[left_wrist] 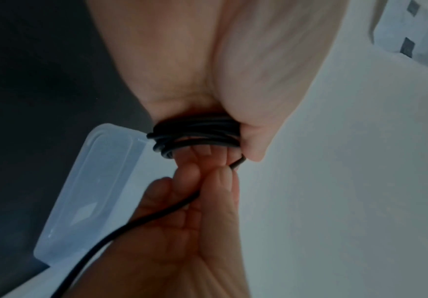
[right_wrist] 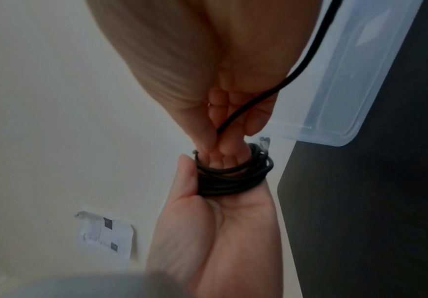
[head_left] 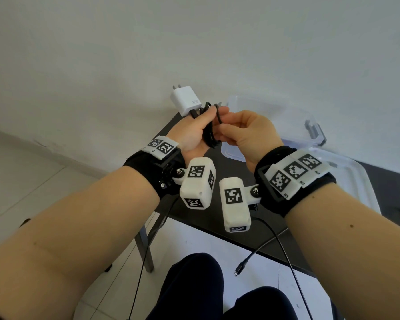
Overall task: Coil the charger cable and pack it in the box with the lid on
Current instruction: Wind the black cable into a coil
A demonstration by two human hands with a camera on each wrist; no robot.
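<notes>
A black charger cable (head_left: 209, 131) is wound in a coil (left_wrist: 197, 131) round the fingers of my left hand (head_left: 201, 125), which grips it; the coil (right_wrist: 233, 177) shows again in the right wrist view. The white plug block (head_left: 186, 101) sticks up above that hand. My right hand (head_left: 243, 129) pinches a loose strand (left_wrist: 157, 215) right beside the coil. A free connector end (head_left: 240, 267) hangs below my right wrist. The clear plastic box (head_left: 360, 181) stands on the table to the right, and the clear lid (head_left: 270, 114) with a grey latch lies behind my hands.
Both hands are raised over the left end of a dark table (head_left: 275, 245) that stands against a white wall. Thin black wires (head_left: 143, 250) run down from the wrist cameras. My knees (head_left: 194, 285) are below, over a pale tiled floor.
</notes>
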